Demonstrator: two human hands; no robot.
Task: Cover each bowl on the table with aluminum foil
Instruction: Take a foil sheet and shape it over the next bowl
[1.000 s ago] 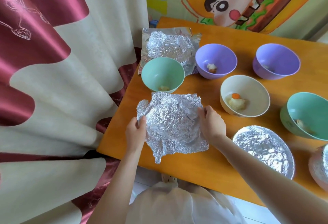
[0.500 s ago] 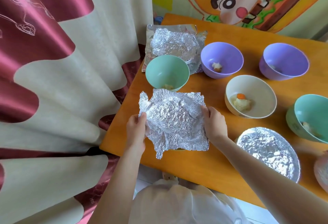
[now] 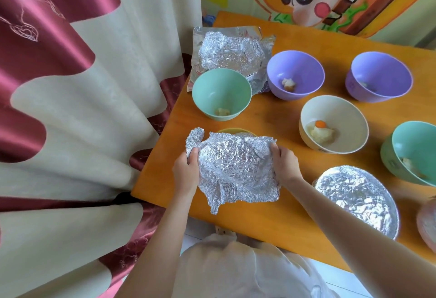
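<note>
A crumpled sheet of aluminum foil [image 3: 236, 165] lies over a yellow bowl [image 3: 232, 131], of which only the far rim shows. My left hand [image 3: 186, 172] grips the foil's left edge and my right hand [image 3: 284, 164] grips its right edge. Uncovered bowls stand behind: a green bowl [image 3: 221, 94], two purple bowls [image 3: 296, 74] [image 3: 379, 77], a cream bowl [image 3: 333, 124] and a second green bowl [image 3: 411, 151] at the right edge. A foil-covered bowl [image 3: 357, 199] sits near the front right.
More crumpled foil sheets [image 3: 232, 53] lie at the orange table's [image 3: 271, 215] far left corner. A red and cream curtain [image 3: 82, 108] hangs close along the table's left side. Another covered dish [image 3: 428, 224] shows at the right frame edge.
Both hands have drawn the foil toward me and bunched its sides in, so the yellow bowl's far rim now shows. The camera view has shifted slightly.
</note>
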